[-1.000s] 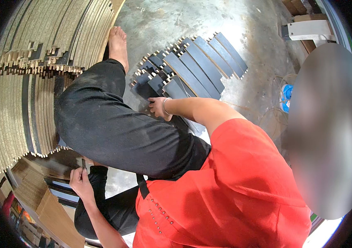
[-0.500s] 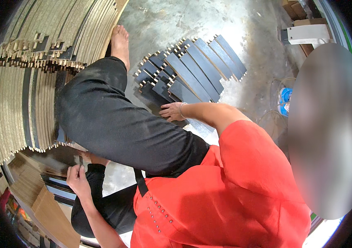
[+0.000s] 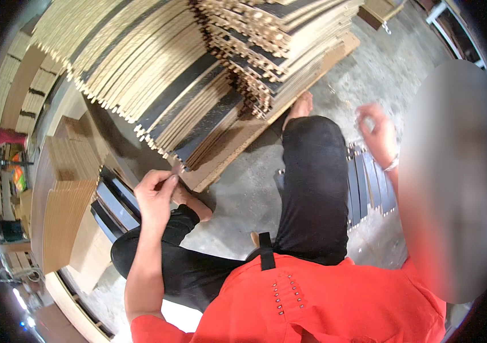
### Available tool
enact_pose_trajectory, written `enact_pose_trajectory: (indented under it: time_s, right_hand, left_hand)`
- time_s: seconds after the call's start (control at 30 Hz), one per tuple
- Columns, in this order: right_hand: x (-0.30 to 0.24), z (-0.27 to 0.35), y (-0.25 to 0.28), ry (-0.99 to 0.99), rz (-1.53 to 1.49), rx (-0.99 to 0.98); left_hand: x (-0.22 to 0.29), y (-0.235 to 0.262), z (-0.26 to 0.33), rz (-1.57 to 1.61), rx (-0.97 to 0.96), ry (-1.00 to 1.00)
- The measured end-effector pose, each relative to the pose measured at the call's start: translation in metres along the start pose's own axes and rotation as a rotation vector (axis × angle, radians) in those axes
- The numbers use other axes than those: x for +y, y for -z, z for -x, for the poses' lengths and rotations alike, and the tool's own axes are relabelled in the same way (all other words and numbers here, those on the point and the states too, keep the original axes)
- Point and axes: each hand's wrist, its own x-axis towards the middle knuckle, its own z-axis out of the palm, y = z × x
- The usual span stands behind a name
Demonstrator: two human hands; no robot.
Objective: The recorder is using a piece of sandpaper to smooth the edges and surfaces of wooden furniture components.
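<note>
My left hand [image 3: 156,197] pinches a small thin dark strip [image 3: 176,168] between thumb and fingers; its kind is unclear. The hand is beside the lower corner of a big stack of pale-edged boards [image 3: 135,74] with wooden dowels sticking out of their ends. Some boards show black faces. My right hand [image 3: 378,130], with a bracelet at its wrist, is raised over the floor to the right. Its fingers curve loosely apart with nothing visible in them, slightly blurred. Below it, dark boards with dowels [image 3: 369,183] lie on the floor, partly hidden by my leg and right arm.
The board stack rests on a wooden base panel [image 3: 212,168]. Left of my knee are more dark boards [image 3: 116,200] and a stack of curved brown panels [image 3: 66,220]. My bare feet [image 3: 195,206] are on the concrete floor [image 3: 229,208].
My view has turned toward the board stack on the left. My right hand has lifted off the dark floor boards. My left hand still pinches the dark strip, now at the stack's corner.
</note>
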Motion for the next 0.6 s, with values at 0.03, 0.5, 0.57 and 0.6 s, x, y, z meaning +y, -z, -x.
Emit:
enact_pose_trajectory:
  time_s: [0.03,0.5,0.57,0.6]
  right_hand:
    - [-0.042,-0.037,0.014,0.06,-0.027,0.088]
    - [-0.172,-0.216,-0.265,0.169,0.261,-0.57]
    - [-0.177,-0.211,-0.274,0.108,0.282,-0.57]
    - [-0.18,-0.211,-0.272,0.158,0.372,-0.563]
  left_hand:
    - [0.005,-0.002,0.004,0.117,0.007,0.103]
    - [0.026,-0.016,0.012,0.154,-0.076,-0.135]
    - [0.028,-0.013,0.013,0.172,-0.073,-0.092]
    - [0.029,-0.012,0.014,0.185,-0.094,-0.061]
